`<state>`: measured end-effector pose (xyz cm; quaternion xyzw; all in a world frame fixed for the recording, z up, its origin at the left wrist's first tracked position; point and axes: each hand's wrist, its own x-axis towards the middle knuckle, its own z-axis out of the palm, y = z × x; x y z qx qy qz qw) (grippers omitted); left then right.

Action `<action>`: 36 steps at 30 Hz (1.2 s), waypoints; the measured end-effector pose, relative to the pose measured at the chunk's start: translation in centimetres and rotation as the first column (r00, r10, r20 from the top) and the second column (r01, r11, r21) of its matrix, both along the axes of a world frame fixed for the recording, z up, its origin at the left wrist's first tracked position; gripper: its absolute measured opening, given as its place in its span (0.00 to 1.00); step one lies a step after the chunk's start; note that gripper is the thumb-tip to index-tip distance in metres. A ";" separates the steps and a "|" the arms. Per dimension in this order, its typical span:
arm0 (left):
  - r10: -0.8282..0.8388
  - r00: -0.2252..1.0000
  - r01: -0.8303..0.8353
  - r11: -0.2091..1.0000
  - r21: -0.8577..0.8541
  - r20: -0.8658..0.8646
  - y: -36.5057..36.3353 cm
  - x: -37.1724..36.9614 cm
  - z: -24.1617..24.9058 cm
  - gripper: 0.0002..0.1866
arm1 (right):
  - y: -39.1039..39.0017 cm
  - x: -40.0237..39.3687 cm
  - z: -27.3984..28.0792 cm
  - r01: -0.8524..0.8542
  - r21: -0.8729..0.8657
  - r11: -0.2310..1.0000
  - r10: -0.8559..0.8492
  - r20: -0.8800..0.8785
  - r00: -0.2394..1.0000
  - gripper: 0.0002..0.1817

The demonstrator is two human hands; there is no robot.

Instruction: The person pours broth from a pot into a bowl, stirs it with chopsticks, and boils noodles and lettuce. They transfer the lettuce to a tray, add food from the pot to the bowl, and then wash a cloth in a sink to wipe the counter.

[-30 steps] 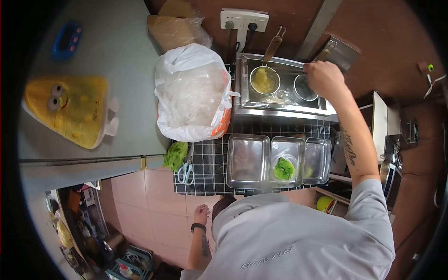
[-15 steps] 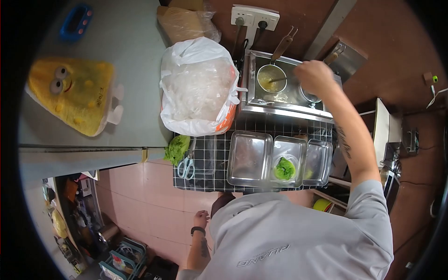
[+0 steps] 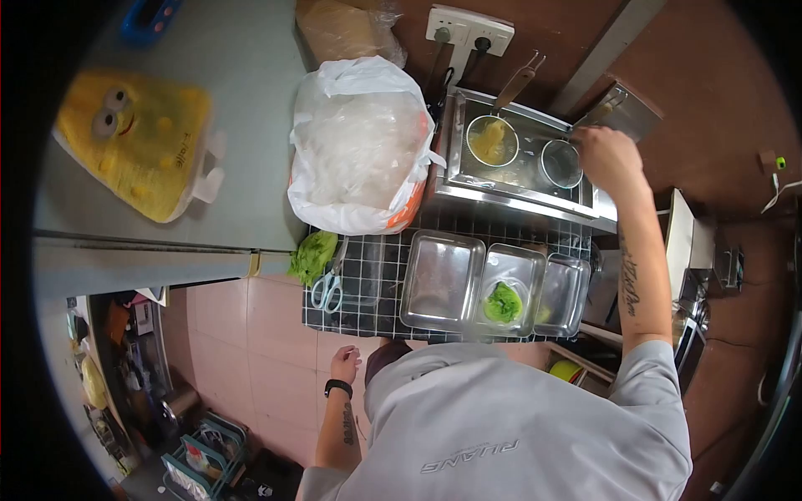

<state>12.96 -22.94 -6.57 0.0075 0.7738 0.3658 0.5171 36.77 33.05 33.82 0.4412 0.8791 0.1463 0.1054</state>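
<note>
My right hand (image 3: 610, 156) is over the right end of the steel cooker (image 3: 501, 191), its fingers closed at the back of the right wire strainer (image 3: 561, 164). What they hold, if anything, is hidden. That strainer looks to have nothing in it. To its left, a second strainer (image 3: 517, 152) holds a clump of yellow noodles (image 3: 493, 138) in the water, its wooden handle leaning on the back rim. Low beside my body hangs my left hand (image 3: 345, 365), fingers loosely bent and apart, with nothing visible in them.
A white plastic bag (image 3: 355, 150) stands left of the cooker. In front are several steel trays (image 3: 441, 280), one with green lettuce (image 3: 504, 302). Scissors (image 3: 327, 294) and more lettuce (image 3: 313, 256) lie by the grey cabinet (image 3: 251, 92).
My right hand has moved right and slightly toward me, away from the middle of the cooker. The noodles show higher in the left strainer. The view has shifted slightly.
</note>
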 end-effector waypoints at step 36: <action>0.042 0.998 -0.037 0.994 -0.104 0.046 -5.0 2.3 -0.9 0.16 | 1.1 -7.6 -8.6 -0.116 -0.174 0.978 0.164 0.293 0.942 0.10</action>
